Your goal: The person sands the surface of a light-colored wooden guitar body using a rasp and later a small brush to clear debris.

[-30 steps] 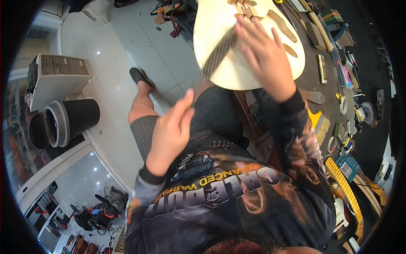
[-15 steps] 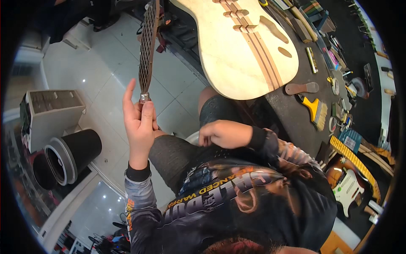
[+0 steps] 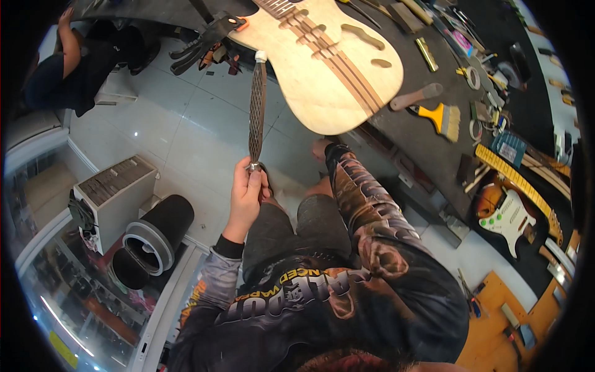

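Observation:
My left hand [image 3: 249, 192] is closed round the handle end of a saw rasp [image 3: 256, 118], which has a dark lattice blade and a metal collar. The rasp points away from me, and its pale far tip overlaps the edge of the guitar body [image 3: 310, 105] in the picture; contact cannot be told. This body is pale wood with dark stripes down the middle and several cut-outs. My right arm reaches forward, and my right hand [image 3: 320, 147] is low beside the bench edge, just below the body's near end. Its fingers are mostly hidden.
A black clamp [image 3: 214, 38] with an orange tip sits at the body's left edge. On the dark bench [image 3: 396, 133] lie a yellow brush [image 3: 441, 119] and a wooden-handled tool [image 3: 416, 97]. A sunburst guitar [image 3: 505, 217] is at right, a black bin [image 3: 164, 226] at left. Another person [image 3: 68, 74] is at upper left.
My right hand has gone from my lap forward to the bench edge. My left index finger, stretched out before, is now bent in at the rasp. The whole view has shifted.

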The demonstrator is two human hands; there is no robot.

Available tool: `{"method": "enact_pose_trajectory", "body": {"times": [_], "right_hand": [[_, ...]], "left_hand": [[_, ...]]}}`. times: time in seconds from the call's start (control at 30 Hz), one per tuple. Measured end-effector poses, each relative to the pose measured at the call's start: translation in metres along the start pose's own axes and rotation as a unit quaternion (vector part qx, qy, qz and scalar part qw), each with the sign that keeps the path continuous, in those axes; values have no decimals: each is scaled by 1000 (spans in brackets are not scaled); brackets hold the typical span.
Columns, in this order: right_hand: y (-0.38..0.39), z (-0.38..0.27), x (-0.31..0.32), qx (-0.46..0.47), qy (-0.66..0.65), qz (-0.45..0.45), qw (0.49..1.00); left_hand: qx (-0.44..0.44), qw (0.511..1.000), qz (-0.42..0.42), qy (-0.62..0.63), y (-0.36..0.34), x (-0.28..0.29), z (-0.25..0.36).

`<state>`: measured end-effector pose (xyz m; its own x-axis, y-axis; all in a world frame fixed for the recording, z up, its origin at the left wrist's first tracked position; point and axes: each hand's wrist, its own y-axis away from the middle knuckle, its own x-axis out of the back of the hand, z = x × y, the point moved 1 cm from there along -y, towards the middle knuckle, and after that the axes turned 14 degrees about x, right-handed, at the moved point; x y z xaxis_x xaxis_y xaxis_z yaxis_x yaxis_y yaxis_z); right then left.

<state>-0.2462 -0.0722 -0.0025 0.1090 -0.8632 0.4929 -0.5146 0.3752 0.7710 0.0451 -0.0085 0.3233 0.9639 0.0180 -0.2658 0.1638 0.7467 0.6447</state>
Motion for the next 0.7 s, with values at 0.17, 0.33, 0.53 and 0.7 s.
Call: {"method": "enact_pose_trajectory", "body": {"times": [0.17, 0.33, 0.53, 0.7], "right_hand": [[88, -64, -3, -43, -375, 363, 852], [202, -70, -100, -16, -467, 287, 836], [334, -21, -262, 0, -220, 44, 974], [387, -43, -250, -294, -632, 52, 715]], "left_hand": [[14, 997, -30, -70, 9, 12, 8], [-22, 996, 14, -89, 11, -14, 24], [-6, 998, 23, -66, 30, -39, 57], [-77, 989, 29, -122, 26, -51, 82]]}}
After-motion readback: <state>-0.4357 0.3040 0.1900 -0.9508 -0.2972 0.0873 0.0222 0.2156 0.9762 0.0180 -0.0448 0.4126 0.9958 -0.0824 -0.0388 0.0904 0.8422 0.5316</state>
